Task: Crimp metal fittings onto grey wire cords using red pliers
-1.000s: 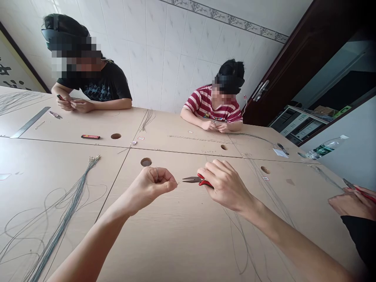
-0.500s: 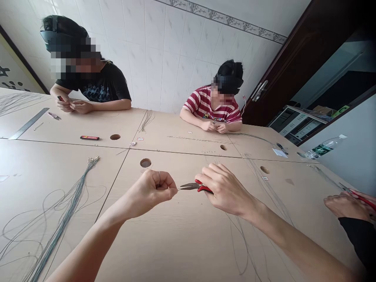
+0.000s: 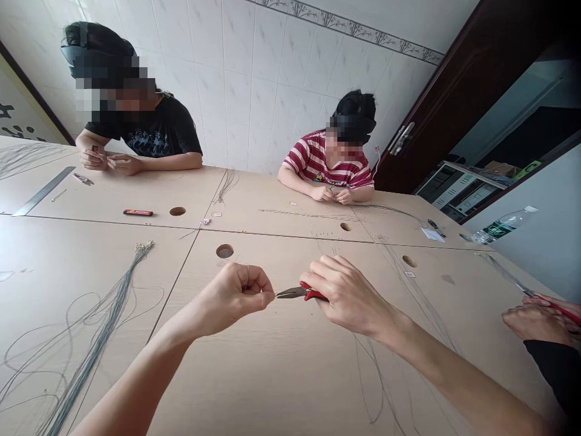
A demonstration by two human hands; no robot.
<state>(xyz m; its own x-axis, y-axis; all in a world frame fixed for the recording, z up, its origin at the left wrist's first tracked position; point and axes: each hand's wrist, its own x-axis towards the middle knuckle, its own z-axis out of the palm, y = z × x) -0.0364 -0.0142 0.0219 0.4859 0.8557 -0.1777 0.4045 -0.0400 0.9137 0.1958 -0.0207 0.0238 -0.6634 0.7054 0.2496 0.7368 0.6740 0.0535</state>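
Note:
My left hand (image 3: pixel 236 295) is closed in a pinch on a thin grey wire, whose loop shows over the knuckles and whose end pokes out toward the right. My right hand (image 3: pixel 347 295) grips red-handled pliers (image 3: pixel 299 293). The pliers' closed jaws meet the wire end at my left fingertips. Both hands hover just above the light wooden table (image 3: pixel 281 375), near its middle.
A bundle of grey wires (image 3: pixel 97 336) lies at left, loose wires (image 3: pixel 376 375) at right. Two people sit across the table working with small parts. A co-worker's hands (image 3: pixel 538 321) with red pliers are at the right edge. Cable holes (image 3: pixel 224 251), a steel ruler (image 3: pixel 43 191) and a water bottle (image 3: pixel 503 227) stand around.
The pliers moved left until their jaws closed on the wire end at my left fingertips. Both hands sank slightly toward the table.

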